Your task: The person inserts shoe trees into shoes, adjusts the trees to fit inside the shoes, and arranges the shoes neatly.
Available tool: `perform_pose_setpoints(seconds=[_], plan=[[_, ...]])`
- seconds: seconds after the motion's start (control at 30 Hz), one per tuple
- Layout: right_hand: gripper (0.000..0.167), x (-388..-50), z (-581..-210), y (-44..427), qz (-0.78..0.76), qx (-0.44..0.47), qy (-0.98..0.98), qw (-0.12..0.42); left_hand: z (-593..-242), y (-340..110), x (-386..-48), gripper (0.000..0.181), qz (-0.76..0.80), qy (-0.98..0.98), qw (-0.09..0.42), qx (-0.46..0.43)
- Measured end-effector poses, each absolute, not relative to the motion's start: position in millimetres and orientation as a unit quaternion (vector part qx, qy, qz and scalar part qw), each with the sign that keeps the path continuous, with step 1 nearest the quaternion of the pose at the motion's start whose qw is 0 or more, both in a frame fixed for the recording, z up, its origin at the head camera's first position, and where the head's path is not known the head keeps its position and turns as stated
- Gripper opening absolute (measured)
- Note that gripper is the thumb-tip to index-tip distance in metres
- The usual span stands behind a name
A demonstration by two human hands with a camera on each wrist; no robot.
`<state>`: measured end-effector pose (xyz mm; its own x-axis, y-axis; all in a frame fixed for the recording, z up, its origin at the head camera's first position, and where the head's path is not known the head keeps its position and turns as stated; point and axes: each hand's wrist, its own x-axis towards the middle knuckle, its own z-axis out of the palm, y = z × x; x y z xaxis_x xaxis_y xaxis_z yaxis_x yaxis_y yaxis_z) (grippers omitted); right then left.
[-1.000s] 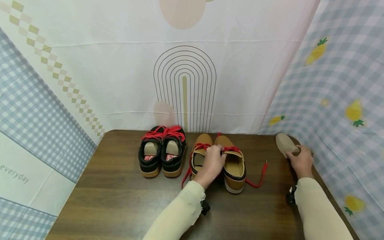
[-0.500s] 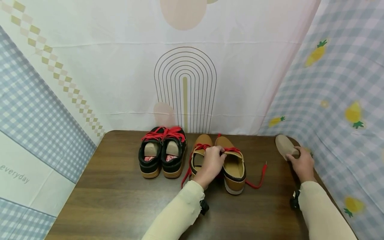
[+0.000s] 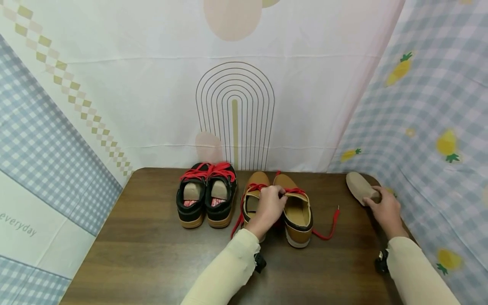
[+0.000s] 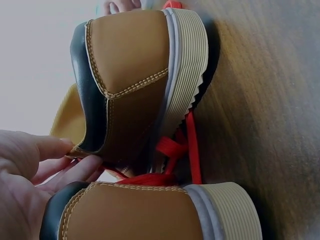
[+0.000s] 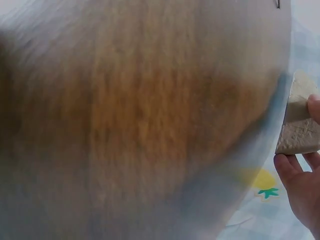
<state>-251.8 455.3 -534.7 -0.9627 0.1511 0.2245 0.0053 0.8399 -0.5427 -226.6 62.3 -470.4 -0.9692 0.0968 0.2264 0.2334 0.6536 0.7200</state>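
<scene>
My left hand (image 3: 268, 209) reaches over the left brown shoe (image 3: 257, 178) and pinches the collar edge of the right brown shoe (image 3: 298, 235). In the left wrist view, thumb and fingers grip that edge on the upper shoe (image 4: 131, 52). Red laces (image 4: 172, 148) hang loose between the two shoes. At the table's far right corner, my right hand (image 3: 386, 212) holds a beige shoe insert (image 3: 358, 186) by its near end. The right wrist view shows only part of that insert (image 5: 300, 112), with thumb and fingers on opposite sides.
To the left stands a pair of black shoes (image 3: 219, 212) with red laces and beige inserts. A loose red lace (image 3: 333, 224) trails right of the brown shoes on the wooden table (image 3: 152, 254). Patterned cloth (image 3: 411, 140) borders the right edge.
The shoe insert in my right hand has shifted slightly left, while the right wrist has swung a little right and down. My left hand keeps its place on the shoe.
</scene>
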Motion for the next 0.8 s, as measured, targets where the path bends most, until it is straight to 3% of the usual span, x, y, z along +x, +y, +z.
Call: perform_pose_setpoints(seconds=[0.8], plan=[[0.053, -233.1, -502.1, 431.6, 0.226, 0.050, -0.956, 0.179, -474.1, 62.2, -230.2, 0.009, -0.431, -0.897, 0.061, -0.080]])
